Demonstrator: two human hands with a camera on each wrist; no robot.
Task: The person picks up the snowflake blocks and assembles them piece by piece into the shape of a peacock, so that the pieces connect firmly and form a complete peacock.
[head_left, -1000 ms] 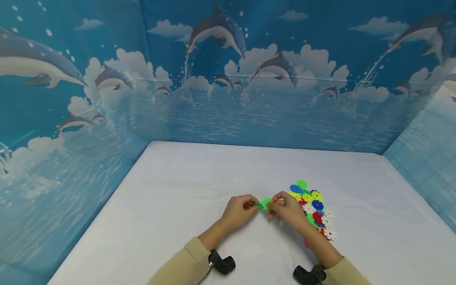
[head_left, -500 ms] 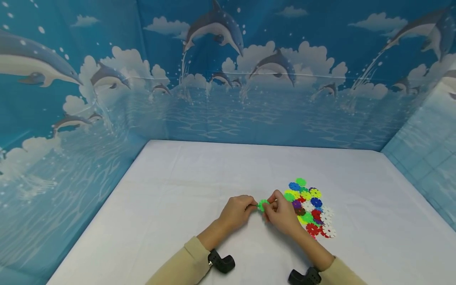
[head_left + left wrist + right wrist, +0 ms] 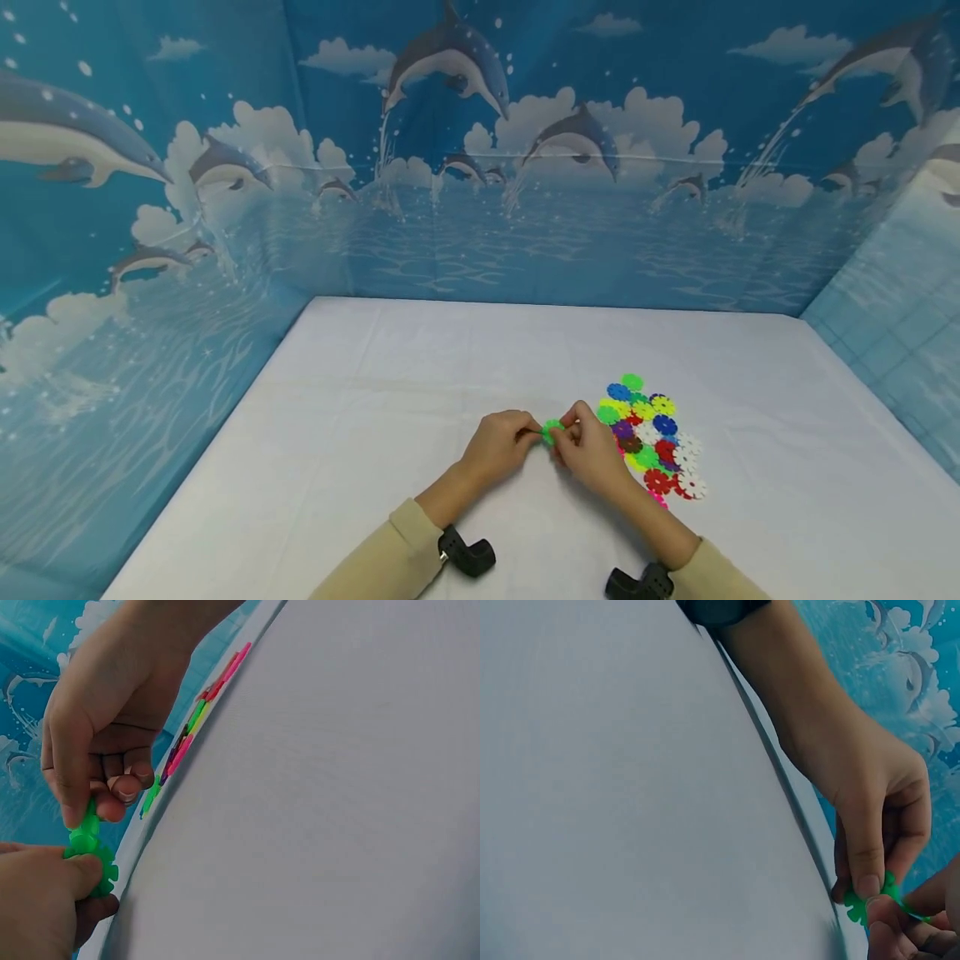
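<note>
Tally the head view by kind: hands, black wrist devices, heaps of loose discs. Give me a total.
Hands: 2 (left hand, right hand)
Black wrist devices: 2
Heap of multicoloured discs: 1 (its discs overlap too much to count singly)
Total: 5

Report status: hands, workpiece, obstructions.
Left hand pinching darker green disc. Right hand pinching lighter green disc. Green discs overlap in left wrist view. Multicoloured pile beside right hand, not between hands.
</note>
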